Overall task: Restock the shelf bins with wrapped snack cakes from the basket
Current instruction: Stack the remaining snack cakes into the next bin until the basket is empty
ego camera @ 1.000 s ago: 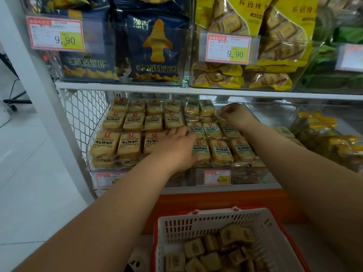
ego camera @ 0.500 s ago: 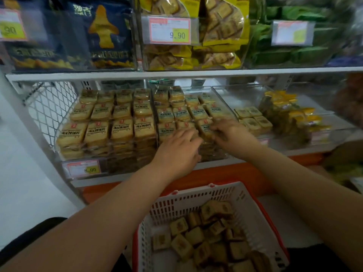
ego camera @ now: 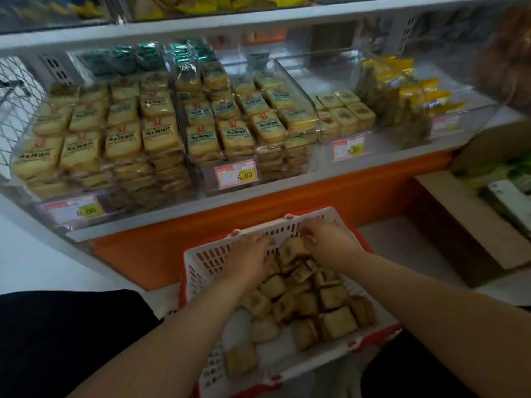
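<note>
Both your forearms reach down into the white basket (ego camera: 201, 262) with the red rim, sitting right below you. Loose wrapped snack cakes (ego camera: 313, 305) fill it, piled behind and under your fingers, toward you. Your left hand (ego camera: 250, 259) lies palm down on the far end of the pile, fingers bent over the cakes; grip hidden, can't tell if it's holding one. Your right hand (ego camera: 330, 242) sits just beside it, fingers curled at the basket's far wall, thumb side touching one tilted cake (ego camera: 291, 249) that lies between your two hands; real pinch or not, can't tell, blurry. Past your fingertips, an orange base panel (ego camera: 316, 193), then clear shelf bins: left bin (ego camera: 94, 145) and middle bin (ego camera: 241, 124) packed with stacked cakes, right bin (ego camera: 342, 113) holding just a few small ones. Price tags (ego camera: 237, 174) read 8.00. Off to your right, a cardboard box (ego camera: 459, 225)
</note>
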The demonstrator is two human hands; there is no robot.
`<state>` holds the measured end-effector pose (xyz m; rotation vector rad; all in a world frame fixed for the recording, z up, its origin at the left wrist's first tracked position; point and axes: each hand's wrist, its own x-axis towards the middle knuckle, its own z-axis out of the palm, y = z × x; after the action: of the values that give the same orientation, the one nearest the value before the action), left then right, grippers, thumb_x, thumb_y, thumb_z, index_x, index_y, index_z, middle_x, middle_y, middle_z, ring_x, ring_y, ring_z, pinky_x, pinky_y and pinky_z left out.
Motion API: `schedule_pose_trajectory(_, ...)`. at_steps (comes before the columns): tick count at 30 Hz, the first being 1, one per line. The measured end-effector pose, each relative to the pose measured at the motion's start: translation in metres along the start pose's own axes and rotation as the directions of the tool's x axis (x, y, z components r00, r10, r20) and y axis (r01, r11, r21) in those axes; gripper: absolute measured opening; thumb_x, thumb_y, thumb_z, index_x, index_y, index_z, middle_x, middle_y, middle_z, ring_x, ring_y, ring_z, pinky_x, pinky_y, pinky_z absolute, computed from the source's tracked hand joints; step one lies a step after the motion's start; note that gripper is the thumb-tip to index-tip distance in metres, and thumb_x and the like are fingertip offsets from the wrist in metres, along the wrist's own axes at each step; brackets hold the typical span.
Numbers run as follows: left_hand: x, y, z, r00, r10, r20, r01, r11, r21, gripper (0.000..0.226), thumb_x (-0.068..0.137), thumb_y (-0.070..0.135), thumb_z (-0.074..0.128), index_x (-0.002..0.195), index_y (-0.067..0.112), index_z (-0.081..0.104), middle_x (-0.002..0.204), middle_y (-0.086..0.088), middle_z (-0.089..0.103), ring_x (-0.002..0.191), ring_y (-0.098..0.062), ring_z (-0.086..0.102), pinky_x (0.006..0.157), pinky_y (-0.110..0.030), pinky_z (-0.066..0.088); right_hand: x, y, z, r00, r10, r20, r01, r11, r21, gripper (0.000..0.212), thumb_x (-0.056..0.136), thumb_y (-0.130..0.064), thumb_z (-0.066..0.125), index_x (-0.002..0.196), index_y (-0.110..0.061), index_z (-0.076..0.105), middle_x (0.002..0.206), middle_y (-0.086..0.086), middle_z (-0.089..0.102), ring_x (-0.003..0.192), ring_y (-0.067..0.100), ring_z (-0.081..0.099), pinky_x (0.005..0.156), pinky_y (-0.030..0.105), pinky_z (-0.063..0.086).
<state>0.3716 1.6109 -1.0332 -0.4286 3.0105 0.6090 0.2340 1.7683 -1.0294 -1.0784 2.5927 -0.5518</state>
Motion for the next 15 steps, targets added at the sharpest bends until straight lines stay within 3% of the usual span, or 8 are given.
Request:
schedule_pose_trajectory(2,-0.003,-0.007,0.023,0.992,-0.097,0.079,0.103,0.992,-0.068,0.026,0.100,0.029,0.049,0.123,0.026,0.060,0.130,0.002,0.059,0.117,-0.018,0.053,0.098,-0.035,0.046,0.000,0.016,0.019,0.975,0.173,0.137,-0.176,0.984,0.007,0.013,0.096,-0.030,0.048,0.107,-0.036,0.046,0.101,-0.010,0.059,0.080,0.005,0.055,0.075,0.028,0.053)
schedule_pose_trajectory(5,0.003,-0.009,0.038,0.980,-0.149,0.133,0.163,0.982,-0.096,0.028,0.098,0.030,0.049,0.124,0.028,0.058,0.127,0.004,0.059,0.116,-0.016,0.053,0.098,-0.037,0.047,0.010,0.033,0.043,0.924,0.331,0.189,-0.354,0.929,0.104,0.013,0.094,-0.027,0.055,0.105,-0.028,0.049,0.107,-0.002,0.058,0.100,0.018,0.057,0.092,0.035,0.049)
schedule_pose_trajectory(8,0.016,-0.012,0.038,0.985,-0.137,0.103,0.147,0.985,-0.094,0.031,0.096,0.032,0.054,0.127,0.031,0.056,0.130,0.008,0.057,0.121,-0.014,0.051,0.103,-0.038,0.045,0.025,0.038,0.061,0.889,0.383,0.251,-0.443,0.858,0.258,0.025,0.095,-0.025,0.056,0.118,-0.016,0.054,0.115,0.003,0.059,0.105,0.022,0.058,0.094,0.037,0.050)
schedule_pose_trajectory(12,0.023,-0.024,0.037,0.991,-0.126,0.047,0.129,0.990,-0.063,0.035,0.096,0.034,0.055,0.131,0.032,0.054,0.135,0.010,0.055,0.127,-0.012,0.048,0.108,-0.036,0.041,0.047,0.035,0.078,0.888,0.390,0.243,-0.459,0.791,0.404,0.017,0.093,-0.027,0.057,0.109,-0.020,0.057,0.106,0.004,0.067,0.097,0.020,0.065,0.091,0.043,0.055)
schedule_pose_trajectory(15,0.023,-0.032,0.039,0.991,-0.128,0.049,0.131,0.990,-0.050,0.037,0.096,0.034,0.056,0.133,0.031,0.053,0.136,0.010,0.054,0.129,-0.011,0.047,0.109,-0.034,0.040,0.063,0.034,0.095,0.870,0.444,0.215,-0.494,0.797,0.349,0.031,0.089,-0.035,0.063,0.112,-0.015,0.058,0.108,0.004,0.066,0.099,0.023,0.064,0.087,0.037,0.054)
